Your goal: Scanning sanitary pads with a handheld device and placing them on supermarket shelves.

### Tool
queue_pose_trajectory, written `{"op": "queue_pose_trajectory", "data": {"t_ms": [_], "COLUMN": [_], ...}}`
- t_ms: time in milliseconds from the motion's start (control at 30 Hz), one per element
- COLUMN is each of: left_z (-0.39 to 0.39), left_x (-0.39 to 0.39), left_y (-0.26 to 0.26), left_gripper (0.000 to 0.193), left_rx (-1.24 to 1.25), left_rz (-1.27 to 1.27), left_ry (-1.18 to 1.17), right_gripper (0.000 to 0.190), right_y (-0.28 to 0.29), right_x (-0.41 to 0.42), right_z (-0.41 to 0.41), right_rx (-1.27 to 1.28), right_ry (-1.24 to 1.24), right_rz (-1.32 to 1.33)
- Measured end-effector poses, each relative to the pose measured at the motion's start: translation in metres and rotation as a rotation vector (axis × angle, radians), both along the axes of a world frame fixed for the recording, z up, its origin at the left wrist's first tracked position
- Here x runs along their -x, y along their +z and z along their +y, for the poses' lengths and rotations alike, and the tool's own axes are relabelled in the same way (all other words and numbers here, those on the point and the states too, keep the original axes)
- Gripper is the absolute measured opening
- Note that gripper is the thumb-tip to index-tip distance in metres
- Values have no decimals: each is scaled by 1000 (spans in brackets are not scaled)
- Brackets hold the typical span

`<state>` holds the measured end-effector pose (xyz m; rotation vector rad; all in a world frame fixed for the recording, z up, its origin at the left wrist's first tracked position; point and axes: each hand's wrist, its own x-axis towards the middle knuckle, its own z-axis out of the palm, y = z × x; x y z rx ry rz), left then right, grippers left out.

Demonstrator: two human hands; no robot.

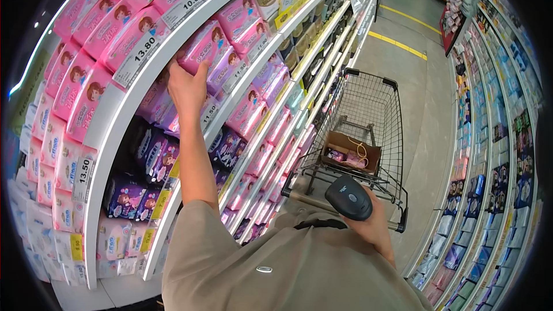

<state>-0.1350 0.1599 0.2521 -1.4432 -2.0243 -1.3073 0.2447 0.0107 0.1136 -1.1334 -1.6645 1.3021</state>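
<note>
On the left, my left hand [187,88] reaches between two shelf boards. Its thumb lies on the front of a pink pack of sanitary pads [203,47], and the fingers curl around the near side. That pack rests above a purple pack [224,69], next to other pink ones. Down by my waist, my right hand [375,226] holds a black handheld barcode scanner [348,198] above the shopping cart's handle [315,198]. Most of the right-hand fingers are hidden under the scanner.
A wire shopping cart [358,108] stands in the aisle ahead, with an open cardboard box [375,155] of packs low in it. White shelf edges [142,56] carry price tags. Another stocked shelf [479,160] lines the right side. Yellow floor tape [397,45] crosses the aisle.
</note>
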Motion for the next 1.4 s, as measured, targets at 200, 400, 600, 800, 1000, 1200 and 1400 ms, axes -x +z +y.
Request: {"op": "queue_pose_trajectory", "data": {"t_ms": [200, 400, 600, 800, 1000, 1200, 1400], "left_z": [-13, -47, -59, -68, -75, -69, -26], "left_x": [-18, -79, -116, -128, -135, -145, -149], "left_y": [-17, -83, -134, -162, -174, -189, -241], "left_gripper": [37, 34, 35, 45, 45, 45, 29], "left_rx": [-168, -284, 59, 294, 399, 456, 466], "left_rz": [130, -74, -1620, -1929, -2005, -1950, -1687], "left_ry": [-38, -408, -768, -774, -766, -720, -583], "right_gripper": [59, 58, 54, 49, 45, 44, 52], "right_y": [-9, -5, 13, -1, -7, -17, -29], "right_x": [-10, -13, -9, -3, -3, -7, -26], "right_z": [-3, -3, 3, 7, 7, 5, -2], "right_rx": [-41, 48, -156, -328, -376, -319, -204], "right_ry": [-47, -127, -195, -237, -273, -267, -173], "right_rz": [7, 66, -61, -130, -171, -196, -167]}}
